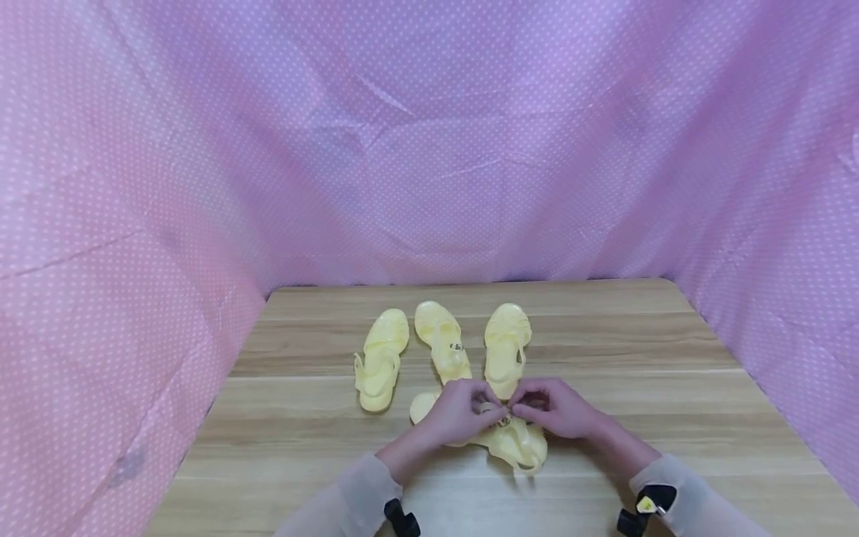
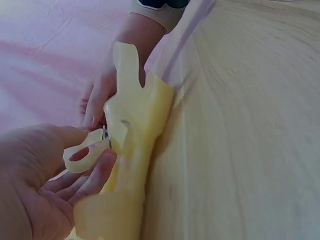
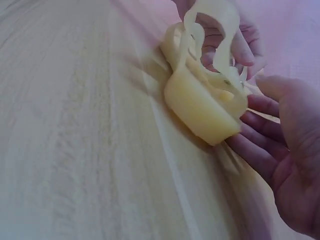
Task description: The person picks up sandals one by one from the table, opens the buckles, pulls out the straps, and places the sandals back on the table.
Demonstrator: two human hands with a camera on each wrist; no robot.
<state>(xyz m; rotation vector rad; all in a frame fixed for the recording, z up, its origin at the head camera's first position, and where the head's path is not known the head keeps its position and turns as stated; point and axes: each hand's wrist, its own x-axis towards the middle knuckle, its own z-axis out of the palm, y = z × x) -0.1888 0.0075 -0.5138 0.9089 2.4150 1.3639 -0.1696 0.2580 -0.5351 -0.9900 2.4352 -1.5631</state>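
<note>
A pale yellow jelly sandal [image 1: 517, 447] lies crosswise on the table with its heel strap to the right. My left hand [image 1: 461, 410] pinches a looped strap [image 2: 87, 162] of it between thumb and finger, close to a small metal buckle [image 2: 105, 135]. From the other side my right hand [image 1: 560, 406] pinches at the strap by the buckle, thumb and forefinger close together. In the right wrist view, the lower fingers [image 3: 257, 150] of my right hand lie along the sandal's side. The strap's end is partly hidden by the fingertips.
Behind the hands lie three more yellow sandals: a left one [image 1: 382, 358], a middle one [image 1: 439, 335] and a right one [image 1: 506, 343]. The wooden table [image 1: 288, 447] is enclosed by pink dotted cloth [image 1: 429, 186].
</note>
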